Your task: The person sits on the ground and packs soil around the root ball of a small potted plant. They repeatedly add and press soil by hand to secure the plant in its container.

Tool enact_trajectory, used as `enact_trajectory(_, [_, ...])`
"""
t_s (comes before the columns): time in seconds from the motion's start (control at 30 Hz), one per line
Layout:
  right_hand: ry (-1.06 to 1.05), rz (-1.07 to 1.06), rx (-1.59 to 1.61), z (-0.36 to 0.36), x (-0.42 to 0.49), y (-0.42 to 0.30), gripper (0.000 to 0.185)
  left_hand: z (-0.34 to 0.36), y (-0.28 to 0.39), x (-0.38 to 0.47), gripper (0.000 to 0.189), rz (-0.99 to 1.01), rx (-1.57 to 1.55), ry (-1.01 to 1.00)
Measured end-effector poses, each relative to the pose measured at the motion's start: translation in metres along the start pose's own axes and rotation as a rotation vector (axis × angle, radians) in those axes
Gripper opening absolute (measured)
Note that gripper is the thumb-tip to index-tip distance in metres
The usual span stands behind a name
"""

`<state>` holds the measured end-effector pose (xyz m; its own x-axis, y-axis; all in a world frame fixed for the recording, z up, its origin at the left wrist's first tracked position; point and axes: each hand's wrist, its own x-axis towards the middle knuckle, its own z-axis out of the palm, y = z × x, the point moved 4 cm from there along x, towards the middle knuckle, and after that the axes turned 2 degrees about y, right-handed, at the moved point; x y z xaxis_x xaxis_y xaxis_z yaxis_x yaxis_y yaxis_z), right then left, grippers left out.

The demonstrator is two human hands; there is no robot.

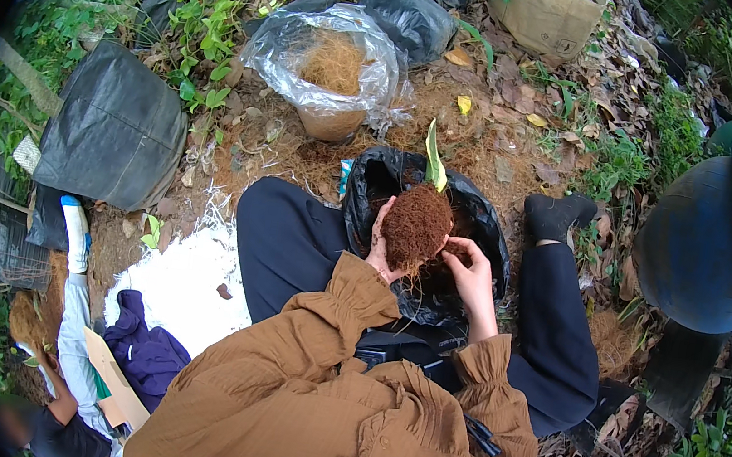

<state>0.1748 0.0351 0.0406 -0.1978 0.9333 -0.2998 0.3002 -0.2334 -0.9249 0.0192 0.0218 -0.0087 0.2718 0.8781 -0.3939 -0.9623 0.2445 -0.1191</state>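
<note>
A ball of brown coconut fibre (417,224) rests in my left hand (380,240), whose palm and fingers cup it from the left and below. From its top rises a pale green and yellow leaf (436,157). My right hand (470,275) is at the ball's lower right, thumb and forefinger close together by its edge; whether they pinch some fibre cannot be told. Both hands are over an open black plastic bag (498,241) with dark brown fibre inside, set between my legs.
Ahead stands a clear plastic bag of loose fibre (335,64). Black bags (120,123) lie left and beyond. At right is a blue plastic barrel (700,242). A white sheet (186,295) and purple cloth (145,352) lie left, near another person (67,431).
</note>
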Motion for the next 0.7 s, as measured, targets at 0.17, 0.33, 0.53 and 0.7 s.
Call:
enact_trajectory(0.17, [0.116, -0.115, 0.276, -0.011, -0.013, -0.043, 0.023, 0.009, -0.025, -0.013, 0.069, 0.021, -0.183, -0.121])
enact_trajectory(0.33, [0.268, -0.5, -0.123, 0.008, -0.042, -0.088, 0.032, 0.007, -0.027, -0.015, 0.062, 0.32, 0.176, 0.087])
enact_trajectory(0.53, [0.119, -0.701, -0.167, 0.031, -0.06, -0.087, 0.049, 0.028, -0.029, -0.011, 0.061, 0.156, -0.072, -0.211])
enact_trajectory(0.7, [0.323, -0.586, 0.122, 0.023, -0.029, -0.074, 0.044, 0.022, -0.025, -0.007, 0.056, 0.208, 0.047, -0.076])
